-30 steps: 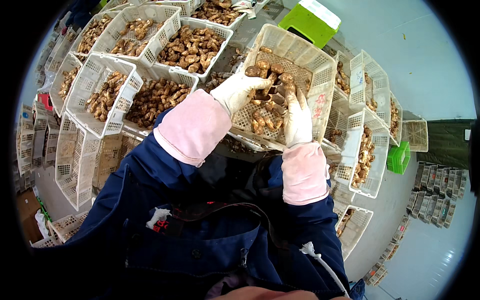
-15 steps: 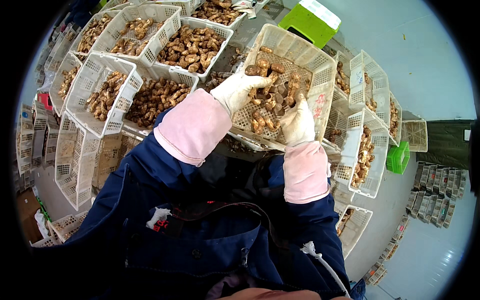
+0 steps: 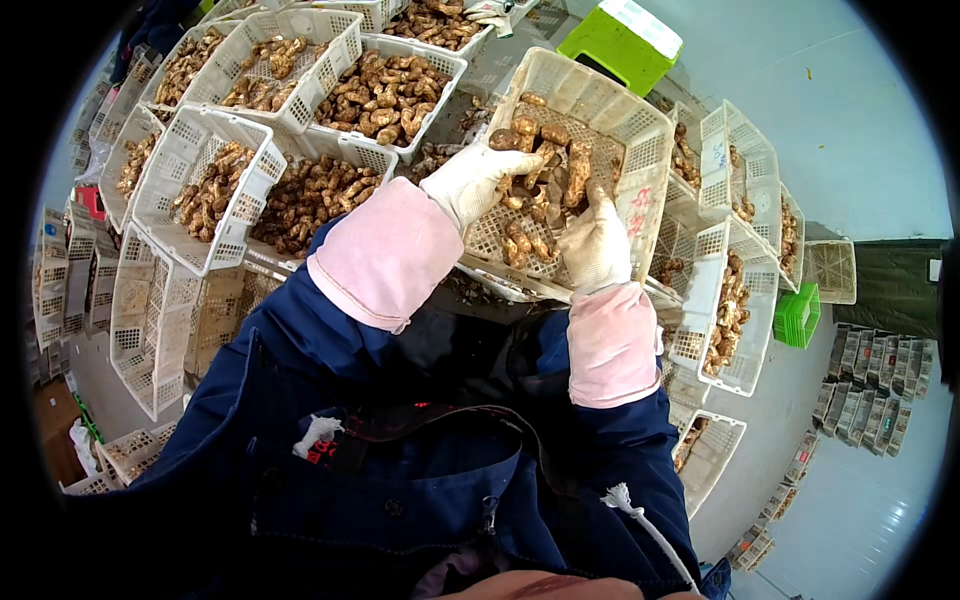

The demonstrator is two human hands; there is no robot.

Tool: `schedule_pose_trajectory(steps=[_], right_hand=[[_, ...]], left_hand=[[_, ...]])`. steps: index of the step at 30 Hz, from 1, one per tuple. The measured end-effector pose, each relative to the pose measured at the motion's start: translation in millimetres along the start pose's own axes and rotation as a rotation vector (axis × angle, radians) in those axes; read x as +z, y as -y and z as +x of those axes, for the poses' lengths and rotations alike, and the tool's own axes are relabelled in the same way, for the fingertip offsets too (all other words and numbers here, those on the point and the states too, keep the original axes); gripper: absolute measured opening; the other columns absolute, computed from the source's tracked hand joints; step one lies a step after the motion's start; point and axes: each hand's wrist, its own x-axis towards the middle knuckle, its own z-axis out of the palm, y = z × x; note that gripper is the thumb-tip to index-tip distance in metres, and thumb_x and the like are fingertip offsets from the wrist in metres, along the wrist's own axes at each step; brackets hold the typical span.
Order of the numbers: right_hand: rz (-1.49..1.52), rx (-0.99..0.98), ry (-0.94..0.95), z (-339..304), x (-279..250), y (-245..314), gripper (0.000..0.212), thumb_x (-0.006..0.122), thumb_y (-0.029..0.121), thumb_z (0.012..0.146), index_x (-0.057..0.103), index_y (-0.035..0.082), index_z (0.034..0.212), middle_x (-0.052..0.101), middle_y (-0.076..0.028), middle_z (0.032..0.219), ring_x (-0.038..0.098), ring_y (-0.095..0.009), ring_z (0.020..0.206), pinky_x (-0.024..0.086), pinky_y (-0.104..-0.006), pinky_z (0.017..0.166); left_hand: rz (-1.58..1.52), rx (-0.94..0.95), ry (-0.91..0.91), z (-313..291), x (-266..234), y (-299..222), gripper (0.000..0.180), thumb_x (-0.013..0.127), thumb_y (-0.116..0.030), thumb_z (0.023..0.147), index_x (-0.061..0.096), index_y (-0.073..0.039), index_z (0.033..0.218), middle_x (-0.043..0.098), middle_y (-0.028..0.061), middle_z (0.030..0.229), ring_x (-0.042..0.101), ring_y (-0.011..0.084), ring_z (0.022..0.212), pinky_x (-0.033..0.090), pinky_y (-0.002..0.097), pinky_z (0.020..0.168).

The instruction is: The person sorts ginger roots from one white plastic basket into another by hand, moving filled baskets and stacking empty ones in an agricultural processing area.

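While right hand (image 3: 596, 246) dips into crate (image 3: 634, 130), long mushroom (image 3: 577, 172) lies by fingertips.

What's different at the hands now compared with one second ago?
The right hand has turned slightly, its near edge reaching a little further left; the mushroom by its fingertips sits at a different angle. No clear release shows. The left hand and crate look unchanged.
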Motion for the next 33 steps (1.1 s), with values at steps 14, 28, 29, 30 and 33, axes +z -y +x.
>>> schedule_pose_trajectory(steps=[14,28,29,30,33], right_hand=[[-0.304,-0.137,0.178,3,-5,-10,0.057,0.063,0.002,0.090,0.039,0.000,0.142,0.056,-0.011,0.129,0.057,-0.019,0.112,0.052,-0.0378,0.095],[-0.648,-0.336,0.042,13,-6,-22,0.062,0.064,-0.004,0.085,0.037,-0.008,0.141,0.051,-0.017,0.137,0.051,-0.020,0.123,0.041,-0.0290,0.104],[-0.798,-0.329,0.025,8,-4,-20,0.060,0.064,0.001,0.088,0.037,-0.006,0.142,0.052,-0.015,0.136,0.052,-0.020,0.122,0.040,-0.0290,0.104],[-0.755,-0.309,0.028,6,0,-17,0.061,0.064,0.002,0.090,0.036,-0.006,0.143,0.051,-0.015,0.137,0.051,-0.020,0.123,0.040,-0.0289,0.104],[-0.649,-0.320,0.012,7,-2,-15,0.051,0.059,0.008,0.095,0.040,-0.003,0.141,0.056,-0.013,0.132,0.056,-0.020,0.117,0.046,-0.0309,0.100]], left_hand=[[-0.051,0.053,0.026,0,-3,2,0.034,0.061,-0.007,0.090,0.057,0.000,0.123,0.067,0.0099,0.108,0.066,0.0187,0.096,0.055,0.0333,0.080],[0.124,-0.012,-0.042,4,-7,3,0.036,0.065,-0.011,0.089,0.058,0.000,0.123,0.066,0.0096,0.109,0.064,0.0186,0.097,0.055,0.0338,0.082],[0.043,0.012,-0.016,4,-9,7,0.035,0.066,-0.011,0.089,0.059,-0.001,0.121,0.066,0.0084,0.108,0.064,0.0173,0.096,0.055,0.0325,0.081],[0.052,0.006,-0.014,4,-9,7,0.034,0.066,-0.012,0.089,0.059,-0.001,0.121,0.066,0.0082,0.107,0.064,0.0171,0.095,0.055,0.0326,0.081],[0.048,0.009,0.006,5,-4,3,0.034,0.066,-0.013,0.089,0.060,-0.001,0.119,0.066,0.0075,0.106,0.064,0.0167,0.094,0.055,0.0334,0.080]])
